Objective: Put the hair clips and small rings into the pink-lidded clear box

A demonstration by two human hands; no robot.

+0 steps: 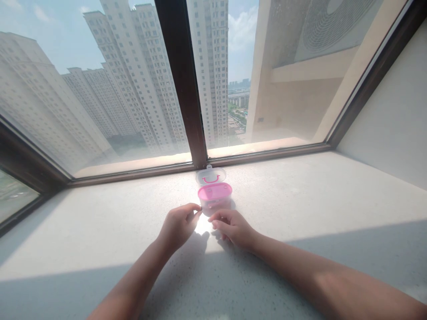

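A small clear plastic box with a pink inner tray [216, 192] stands on the sill near the window. Its clear lid [211, 177], which has a pink handle, is tipped open toward the frame. My left hand [182, 224] is at the box's front left corner, thumb and forefinger pinched; a tiny dark speck shows at the tips, too small to name. Just in front of the box, my right hand [231, 226] has its fingers curled, with thumb and forefinger tips close together. Whatever it may hold cannot be made out.
The pale speckled sill [100, 226] runs across the view, part in sun and part in shadow. Dark window frames [180, 80] border it at the back, and a white wall [390, 102] rises on the right. Tall buildings [143, 66] stand outside the glass.
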